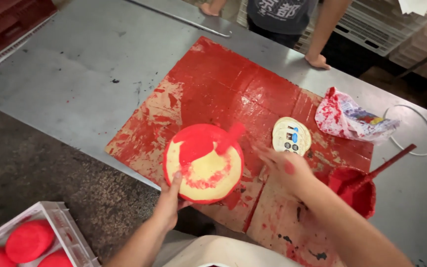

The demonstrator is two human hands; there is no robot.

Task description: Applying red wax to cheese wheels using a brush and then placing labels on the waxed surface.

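The left hand (168, 200) has its grip on the near rim of a round pale disc (203, 164), thumb up over the edge, holding it just above a sheet of cardboard (213, 84) smeared thick with red paint. The right hand (280, 165) is blurred, fingers stained red, and appears to grasp a red-loaded brush (229, 137) whose tip sits on the disc's upper half; how tightly it is clenched I cannot tell. The disc is red across the top and round its rim, still cream in the middle. Just beyond the right hand lies a round printed lid (291, 135), and to its right a paint-soaked red container (354, 190) with a stick (390, 162) leaning out. A crumpled stained plastic bag (352, 117) lies further back on the grey metal surface (75, 74). Across it another person's hand (318, 61) rests on the far edge. Down at the near left, a white crate (65, 232) holds finished red discs (28, 241) (three show).
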